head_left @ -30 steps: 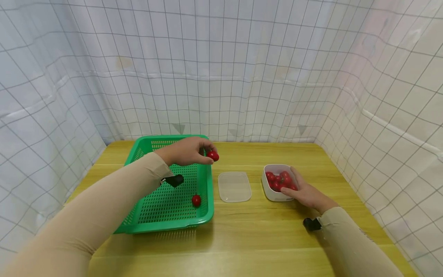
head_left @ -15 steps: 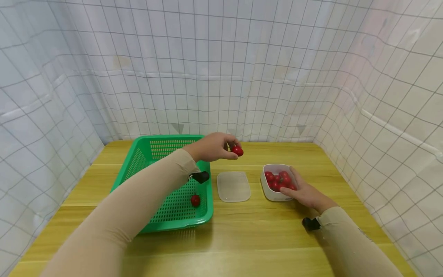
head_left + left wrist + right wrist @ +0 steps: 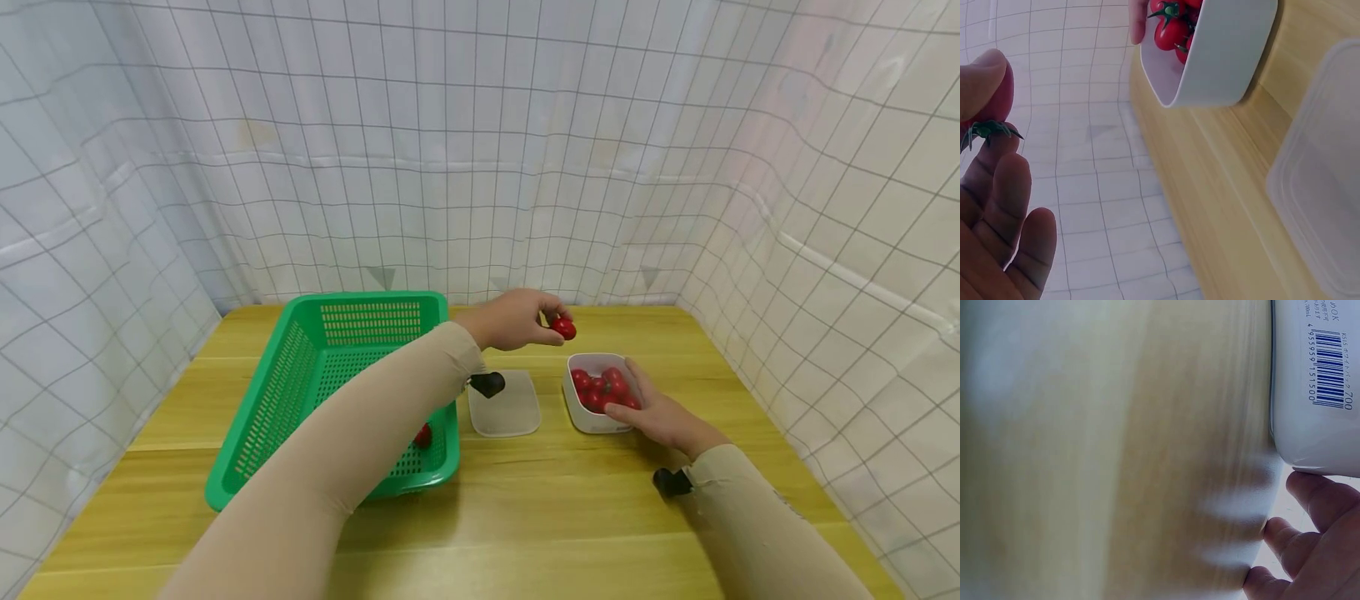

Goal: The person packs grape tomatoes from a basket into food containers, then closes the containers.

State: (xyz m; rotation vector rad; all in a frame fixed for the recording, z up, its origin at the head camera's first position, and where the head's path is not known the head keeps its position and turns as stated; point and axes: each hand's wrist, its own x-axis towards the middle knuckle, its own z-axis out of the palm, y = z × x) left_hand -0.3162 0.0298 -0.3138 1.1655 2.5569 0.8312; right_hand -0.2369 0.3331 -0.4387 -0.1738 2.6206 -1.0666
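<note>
A: Head view, items?
B: Left hand (image 3: pixel 517 319) pinching one cherry tomato (image 3: pixel 564 328) in the air, just behind the white container (image 3: pixel 592 421). Right hand (image 3: pixel 660 417), fingers laid loosely against that container, steadies it. Container holds several tomatoes; one tomato (image 3: pixel 423 434) is left in the green basket (image 3: pixel 270 408). Clear lid (image 3: pixel 504 404) lies between, on the tabletop (image 3: pixel 562 508).

A: Left wrist view?
B: Fingertips (image 3: pixel 985 75) grip the tomato; container (image 3: pixel 1222 56) beyond.

A: Right wrist view?
B: Fingers (image 3: pixel 1319 494) touch the container wall (image 3: pixel 1316 381).

One green basket (image 3: pixel 300 400), one white container (image 3: pixel 592 417), one clear lid (image 3: pixel 510 412), two loose tomatoes (image 3: pixel 563 328).
</note>
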